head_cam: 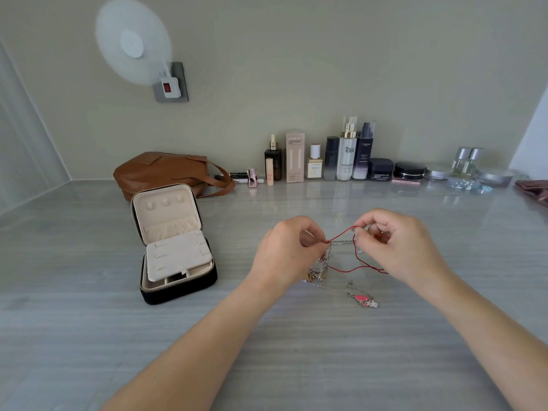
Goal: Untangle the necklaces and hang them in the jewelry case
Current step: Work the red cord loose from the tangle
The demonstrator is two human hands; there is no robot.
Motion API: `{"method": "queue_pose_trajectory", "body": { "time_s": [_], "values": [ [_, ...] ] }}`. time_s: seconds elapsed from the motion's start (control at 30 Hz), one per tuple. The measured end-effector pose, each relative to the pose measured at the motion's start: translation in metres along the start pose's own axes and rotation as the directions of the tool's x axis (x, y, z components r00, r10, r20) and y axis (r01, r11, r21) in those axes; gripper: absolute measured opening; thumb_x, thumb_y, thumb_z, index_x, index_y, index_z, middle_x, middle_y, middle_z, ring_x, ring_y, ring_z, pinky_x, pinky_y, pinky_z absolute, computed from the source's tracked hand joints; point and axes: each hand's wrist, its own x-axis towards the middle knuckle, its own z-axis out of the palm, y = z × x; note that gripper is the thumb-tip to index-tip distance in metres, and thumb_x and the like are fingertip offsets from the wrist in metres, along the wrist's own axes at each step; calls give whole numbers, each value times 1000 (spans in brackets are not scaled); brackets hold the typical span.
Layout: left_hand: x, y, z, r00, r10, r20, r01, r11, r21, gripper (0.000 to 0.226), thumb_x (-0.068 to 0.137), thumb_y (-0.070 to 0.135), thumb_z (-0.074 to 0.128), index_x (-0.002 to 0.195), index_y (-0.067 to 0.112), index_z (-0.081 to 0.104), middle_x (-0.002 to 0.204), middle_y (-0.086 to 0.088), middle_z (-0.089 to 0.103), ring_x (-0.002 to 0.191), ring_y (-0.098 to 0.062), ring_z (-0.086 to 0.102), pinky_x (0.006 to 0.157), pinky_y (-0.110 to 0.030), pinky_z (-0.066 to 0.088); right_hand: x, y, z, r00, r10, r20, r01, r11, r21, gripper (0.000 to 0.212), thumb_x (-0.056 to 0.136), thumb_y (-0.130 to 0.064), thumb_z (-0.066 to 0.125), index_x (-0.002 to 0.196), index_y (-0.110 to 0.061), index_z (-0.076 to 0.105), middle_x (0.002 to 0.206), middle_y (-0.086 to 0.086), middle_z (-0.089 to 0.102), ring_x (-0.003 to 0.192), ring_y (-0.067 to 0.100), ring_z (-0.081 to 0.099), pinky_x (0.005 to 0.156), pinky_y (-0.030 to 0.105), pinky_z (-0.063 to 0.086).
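A red cord necklace point(344, 269) stretches between my two hands above the grey table. My left hand point(286, 249) pinches one part of it and my right hand point(394, 241) pinches another, a little higher. Silver chains point(321, 266) hang tangled below my left fingers and trail onto the table. One chain ends in a pink pendant point(365, 301) lying near my right wrist. The jewelry case point(175, 247), black outside and cream inside, stands open to the left with its lid upright and an inner flap raised.
A brown leather bag point(166, 172) lies behind the case. A row of cosmetic bottles and jars point(344, 158) lines the back wall. A white fan point(133, 43) is plugged into the wall above. A dark pink cloth point(533, 188) sits at the far right edge.
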Motion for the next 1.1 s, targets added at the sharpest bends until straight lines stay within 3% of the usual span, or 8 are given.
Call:
{"method": "queue_pose_trajectory", "body": {
  "time_s": [0.2, 0.4, 0.53, 0.67, 0.83, 0.9, 1.0, 1.1],
  "values": [
    [-1, 0, -3, 999, 27, -24, -24, 994, 109, 20, 77, 20, 69, 64, 24, 55, 72, 13, 64, 74, -9, 62, 70, -30, 51, 0, 1, -1, 1000, 23, -4, -23, 1000, -15, 15, 80, -13, 63, 69, -23, 61, 58, 10, 63, 49, 10, 44, 53, 20, 37],
    [4, -8, -12, 997, -27, 69, 5, 957, 290, 23, 80, 18, 61, 67, 27, 45, 74, 13, 54, 83, -19, 58, 73, -30, 47, 2, 3, -3, 997, 66, -37, -65, 998, 21, 17, 80, -11, 62, 68, -22, 60, 58, 8, 63, 47, 7, 43, 50, 14, 33],
    [3, -11, -21, 979, -133, 155, 52, 895, 442, 14, 81, 13, 52, 76, 26, 50, 97, 0, 62, 98, -24, 57, 80, -30, 45, 4, 1, -4, 995, 75, -61, -70, 995, 72, 19, 82, -9, 61, 68, -23, 60, 57, 3, 61, 45, 6, 43, 47, 11, 31],
    [2, -13, -27, 958, -192, 214, 37, 822, 569, 22, 82, 8, 47, 91, 21, 61, 110, 0, 61, 107, -24, 56, 88, -31, 46, 6, 3, -4, 991, 96, -93, -86, 991, 105, 21, 82, -10, 61, 68, -26, 60, 50, -7, 55, 45, 5, 43, 48, 10, 32],
    [2, -10, -22, 940, -174, 293, 17, 882, 471, 25, 81, 25, 62, 106, 22, 59, 110, 3, 57, 102, -18, 54, 82, -23, 39, 6, 0, -2, 993, 83, -82, -75, 993, 94, 21, 83, -11, 61, 68, -27, 60, 54, -4, 56, 46, 6, 44, 47, 10, 33],
    [1, -9, -15, 949, -144, 281, 24, 920, 391, 18, 84, 21, 59, 102, 21, 64, 108, 2, 62, 100, -18, 57, 83, -25, 44, 7, 0, -1, 994, 79, -81, -72, 994, 81, 21, 83, -12, 61, 68, -28, 60, 55, -3, 55, 46, 5, 45, 47, 10, 33],
    [2, -13, -7, 966, -109, 236, 3, 913, 407, 16, 84, 14, 57, 96, 17, 68, 106, -2, 66, 100, -21, 59, 82, -26, 45, 7, 2, -1, 994, 75, -78, -72, 997, 41, 17, 82, -12, 62, 71, -25, 62, 57, 0, 58, 47, 7, 46, 48, 10, 34],
    [3, -16, -9, 967, -106, 233, 18, 936, 351, 8, 80, 18, 65, 86, 14, 68, 87, -1, 66, 86, -20, 60, 71, -25, 43, 6, 7, -1, 995, 95, -37, -96, 994, -53, 10, 82, -15, 63, 76, -23, 64, 62, 2, 65, 58, 20, 57, 62, 26, 45]
  ]
}}
